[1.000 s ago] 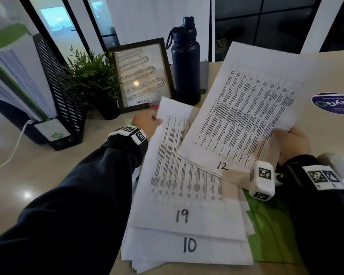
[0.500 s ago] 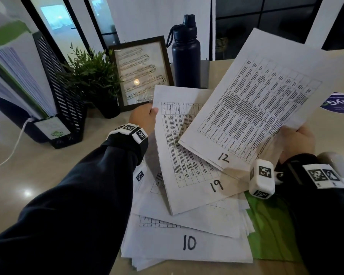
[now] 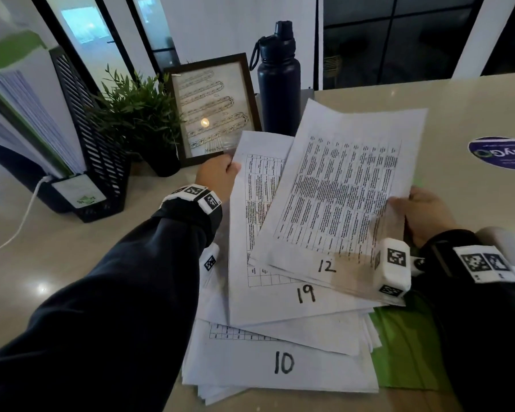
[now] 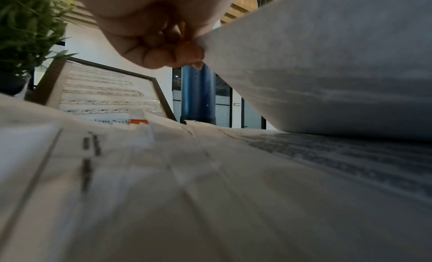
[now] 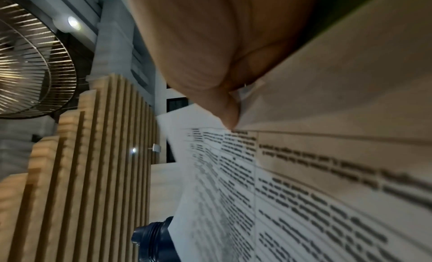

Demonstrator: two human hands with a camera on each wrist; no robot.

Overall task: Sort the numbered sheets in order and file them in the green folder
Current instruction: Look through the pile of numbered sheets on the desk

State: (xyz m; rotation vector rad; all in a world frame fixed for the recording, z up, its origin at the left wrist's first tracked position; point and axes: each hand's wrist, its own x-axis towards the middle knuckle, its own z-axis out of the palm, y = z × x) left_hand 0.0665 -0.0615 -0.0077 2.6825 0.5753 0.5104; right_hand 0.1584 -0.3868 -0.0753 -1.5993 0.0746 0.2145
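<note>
Nearest lies sheet 10 (image 3: pixel 283 364) on the loose pile, over the green folder (image 3: pixel 405 352) (nothing filed yet). Farther, the left hand (image 3: pixel 217 176) pinches sheet 19 (image 3: pixel 305 292); the right hand (image 3: pixel 425 215) grips sheet 12 (image 3: pixel 339 197). Sorting seems unfinished.

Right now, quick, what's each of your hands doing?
Left hand: pinching the top corner of sheet 19.
Right hand: gripping the edge of sheet 12.
</note>
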